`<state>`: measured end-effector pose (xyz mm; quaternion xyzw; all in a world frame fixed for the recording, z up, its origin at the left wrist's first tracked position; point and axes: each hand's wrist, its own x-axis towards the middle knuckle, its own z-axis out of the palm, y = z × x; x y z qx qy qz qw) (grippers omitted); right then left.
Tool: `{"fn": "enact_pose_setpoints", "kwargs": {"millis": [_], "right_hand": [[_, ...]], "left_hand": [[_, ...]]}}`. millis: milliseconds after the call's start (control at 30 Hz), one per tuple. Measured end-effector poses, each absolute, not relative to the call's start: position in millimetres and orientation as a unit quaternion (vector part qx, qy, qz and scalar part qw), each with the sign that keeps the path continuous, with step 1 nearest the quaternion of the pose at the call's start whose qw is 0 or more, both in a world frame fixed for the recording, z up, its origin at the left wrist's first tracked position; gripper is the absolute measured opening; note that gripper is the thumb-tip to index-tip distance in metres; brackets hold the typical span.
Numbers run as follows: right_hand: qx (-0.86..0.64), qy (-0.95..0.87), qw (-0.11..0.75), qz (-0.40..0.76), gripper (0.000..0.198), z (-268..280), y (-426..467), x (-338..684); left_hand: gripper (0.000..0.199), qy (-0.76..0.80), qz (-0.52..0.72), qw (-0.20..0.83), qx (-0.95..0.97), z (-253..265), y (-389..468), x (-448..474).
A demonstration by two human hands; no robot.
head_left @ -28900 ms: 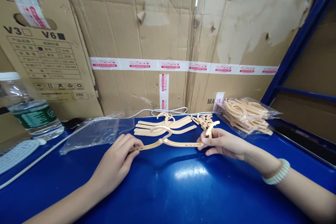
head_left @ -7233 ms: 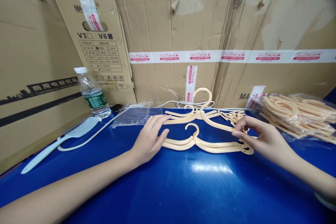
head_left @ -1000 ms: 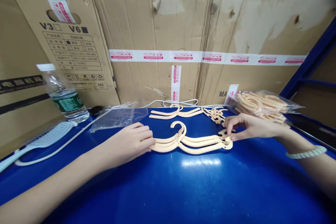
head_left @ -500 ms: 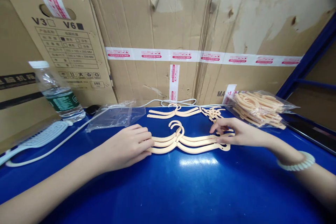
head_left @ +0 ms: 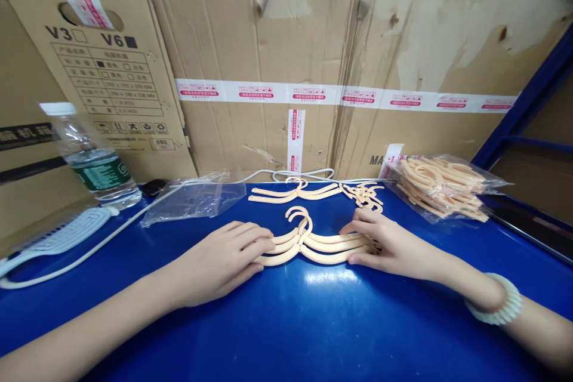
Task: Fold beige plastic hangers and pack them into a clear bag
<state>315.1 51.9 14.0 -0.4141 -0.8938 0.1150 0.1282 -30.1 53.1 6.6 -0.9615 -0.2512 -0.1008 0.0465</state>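
Right hand (head_left: 382,243) now sits further in — it and left hand (head_left: 226,258), half-curled, clasp the near hangers (head_left: 329,259) together

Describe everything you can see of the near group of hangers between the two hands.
The near hangers are pale peach and look like smooth plastic. They lie nested on the blue table, three rows of curved arms showing on the right. The arms spread from the middle, where open hooks overlap, reaching away from the person. The left hand and right hand touch opposite sides, mostly hiding the outer ends.
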Motion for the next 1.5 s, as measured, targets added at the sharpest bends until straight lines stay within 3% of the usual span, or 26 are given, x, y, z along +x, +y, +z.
{"fn": "enact_pose_setpoints", "kwargs": {"millis": [167,433,1067,1500], "right_hand": [[-0.417,-0.890,0.132,0.129,0.028,14,52,315],[-0.414,-0.887,0.151,0.141,0.028,11,55,314],[-0.445,-0.869,0.187,0.110,0.034,-1,60,313],[-0.449,-0.867,0.190,0.104,0.033,-1,61,313]], "left_hand": [[0.026,-0.241,-0.117,0.074,-0.961,2,55,-29],[0.027,-0.239,-0.127,0.088,-0.959,3,56,-27],[0.023,-0.291,-0.229,0.009,-0.929,-11,61,-29],[0.024,-0.310,-0.228,-0.017,-0.923,-13,61,-30]]}}
